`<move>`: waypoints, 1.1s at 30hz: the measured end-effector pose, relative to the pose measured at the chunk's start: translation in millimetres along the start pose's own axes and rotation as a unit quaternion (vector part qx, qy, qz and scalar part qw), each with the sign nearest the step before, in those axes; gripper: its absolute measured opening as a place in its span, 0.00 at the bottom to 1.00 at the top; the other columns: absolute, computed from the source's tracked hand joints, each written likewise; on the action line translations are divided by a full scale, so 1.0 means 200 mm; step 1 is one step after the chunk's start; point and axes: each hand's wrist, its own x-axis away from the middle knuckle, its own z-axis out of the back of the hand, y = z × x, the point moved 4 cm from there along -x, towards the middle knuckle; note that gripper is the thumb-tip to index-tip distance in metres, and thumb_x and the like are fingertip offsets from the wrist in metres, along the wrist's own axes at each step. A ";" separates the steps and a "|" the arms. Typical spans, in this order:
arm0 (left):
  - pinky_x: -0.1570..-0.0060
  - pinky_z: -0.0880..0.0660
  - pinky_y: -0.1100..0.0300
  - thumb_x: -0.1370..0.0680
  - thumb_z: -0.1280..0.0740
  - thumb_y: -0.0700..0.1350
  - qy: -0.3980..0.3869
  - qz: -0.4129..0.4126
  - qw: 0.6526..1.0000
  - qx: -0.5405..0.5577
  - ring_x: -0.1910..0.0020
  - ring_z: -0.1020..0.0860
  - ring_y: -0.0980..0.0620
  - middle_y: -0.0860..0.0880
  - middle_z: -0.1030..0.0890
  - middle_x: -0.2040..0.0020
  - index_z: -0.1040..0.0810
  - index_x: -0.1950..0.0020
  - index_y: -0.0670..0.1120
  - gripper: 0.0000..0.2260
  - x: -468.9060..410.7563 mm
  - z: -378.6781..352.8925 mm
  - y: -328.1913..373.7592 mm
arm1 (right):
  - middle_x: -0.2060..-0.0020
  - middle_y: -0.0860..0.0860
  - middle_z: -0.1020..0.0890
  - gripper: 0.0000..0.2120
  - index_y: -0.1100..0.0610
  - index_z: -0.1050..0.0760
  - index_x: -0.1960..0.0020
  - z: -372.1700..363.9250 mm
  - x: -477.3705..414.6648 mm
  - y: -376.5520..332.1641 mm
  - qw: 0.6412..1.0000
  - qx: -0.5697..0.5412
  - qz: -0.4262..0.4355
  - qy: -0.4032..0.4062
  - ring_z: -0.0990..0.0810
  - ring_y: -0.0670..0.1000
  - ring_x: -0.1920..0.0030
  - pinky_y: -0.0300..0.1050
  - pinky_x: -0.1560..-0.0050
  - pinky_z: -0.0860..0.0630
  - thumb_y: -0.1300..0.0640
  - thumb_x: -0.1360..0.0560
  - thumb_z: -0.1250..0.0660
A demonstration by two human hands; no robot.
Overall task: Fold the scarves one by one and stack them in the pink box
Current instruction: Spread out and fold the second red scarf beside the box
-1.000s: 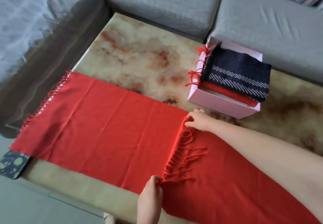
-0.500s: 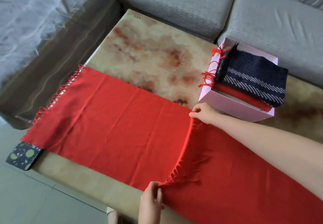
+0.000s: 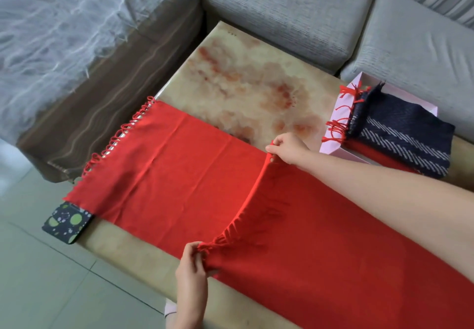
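Observation:
A long red scarf (image 3: 184,169) lies spread across the marble-patterned table (image 3: 246,80), one fringed end at the table's left edge. Its other fringed end is folded over onto the middle and lifted slightly. My left hand (image 3: 192,262) pinches the near corner of that end. My right hand (image 3: 287,148) pinches the far corner. The pink box (image 3: 333,146) stands at the right of the table. In the box, a folded navy scarf with white stripes (image 3: 405,131) lies on top of a folded red scarf (image 3: 377,158) whose fringe hangs over the box's left wall.
A dark patterned flat object (image 3: 67,222) sticks out from under the scarf at the table's near left corner. A grey sofa (image 3: 295,8) wraps round the far side and right. A covered seat (image 3: 51,33) stands at the left. Tiled floor lies below.
Both hands have lifted the fringed end off the lower layer and carried it left, so its edge is now taut between them. The camera has shifted, moving the scene rightward.

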 end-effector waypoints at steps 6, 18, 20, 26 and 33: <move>0.71 0.22 0.65 0.21 0.42 0.31 0.030 -0.017 0.999 0.012 0.70 0.22 0.59 0.43 0.21 0.61 0.24 0.53 0.41 0.09 -0.18 0.23 0.05 | 0.73 0.49 0.21 0.10 0.54 0.29 0.64 -0.12 -0.07 -0.26 0.999 -0.048 0.012 -0.012 0.22 0.43 0.74 0.35 0.68 0.26 0.60 0.25 0.32; 0.67 0.19 0.58 0.19 0.43 0.34 0.102 -0.033 0.994 0.028 0.69 0.20 0.57 0.42 0.21 0.58 0.24 0.50 0.43 0.09 -0.51 0.63 0.12 | 0.73 0.55 0.24 0.15 0.59 0.32 0.67 -0.38 -0.22 -0.76 0.996 -0.073 0.045 -0.039 0.25 0.42 0.82 0.34 0.79 0.28 0.64 0.24 0.34; 0.68 0.19 0.59 0.19 0.43 0.34 0.113 -0.039 0.992 0.028 0.70 0.21 0.59 0.42 0.21 0.58 0.23 0.49 0.41 0.09 -0.55 0.69 0.14 | 0.73 0.55 0.25 0.15 0.58 0.33 0.67 -0.43 -0.25 -0.83 0.995 -0.077 0.045 -0.043 0.25 0.42 0.82 0.35 0.80 0.29 0.65 0.24 0.34; 0.71 0.21 0.64 0.19 0.44 0.34 0.142 -0.043 0.988 0.051 0.71 0.21 0.55 0.41 0.24 0.61 0.24 0.49 0.41 0.09 -0.67 0.84 0.20 | 0.74 0.55 0.26 0.15 0.58 0.34 0.67 -0.55 -0.33 -1.01 0.993 -0.098 0.044 -0.047 0.23 0.45 0.78 0.38 0.78 0.27 0.65 0.25 0.33; 0.70 0.21 0.65 0.19 0.44 0.35 0.163 -0.049 0.983 0.062 0.69 0.21 0.56 0.43 0.23 0.62 0.23 0.52 0.44 0.11 -0.82 0.98 0.26 | 0.74 0.55 0.26 0.12 0.59 0.32 0.64 -0.65 -0.41 -1.19 0.991 -0.125 0.031 -0.034 0.22 0.51 0.71 0.40 0.76 0.26 0.65 0.25 0.33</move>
